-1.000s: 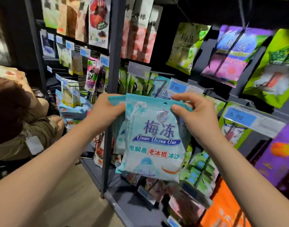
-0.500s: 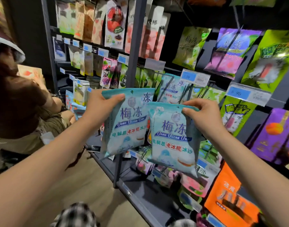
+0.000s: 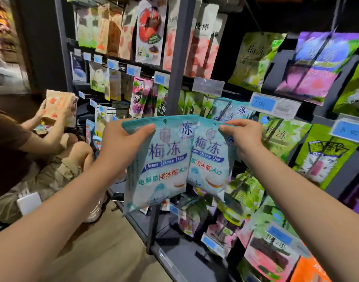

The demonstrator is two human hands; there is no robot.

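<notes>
While both hands are raised in front of the dark display rack (image 3: 231, 27), the left hand (image 3: 121, 143) grips a stack of pale blue pouches (image 3: 160, 165) at its top left corner, thumb pressed across the front and the fingers hidden behind. The right hand (image 3: 243, 137) pinches the top right corner of a single blue pouch (image 3: 209, 159) of the same print between thumb and fingertips. Both hang near the middle of the view, side by side; the stack's right edge overlaps the single pouch's left edge, though whether they touch cannot be told. Directly behind them rises the rack's grey upright post (image 3: 179, 58), whose middle stretch the stack covers. Just beyond the single pouch, matching blue pouches (image 3: 229, 110) hang on the rack, partly screened by it. To the right of these sits a blue price tag (image 3: 274, 104) reading 7.90, with green pouches (image 3: 280, 137) below it, near the right hand. Farther right and higher hangs a purple pouch (image 3: 321, 64); an orange pouch (image 3: 309, 269) shows at the near right corner. The rack's bottom shelf (image 3: 174, 237) runs low beneath the stack. At far left a second person (image 3: 21, 143) sits low by the rack, holding a brown packet (image 3: 57, 107) in both hands, well apart from the blue pouches. Much of the rack's stock is blurred.
</notes>
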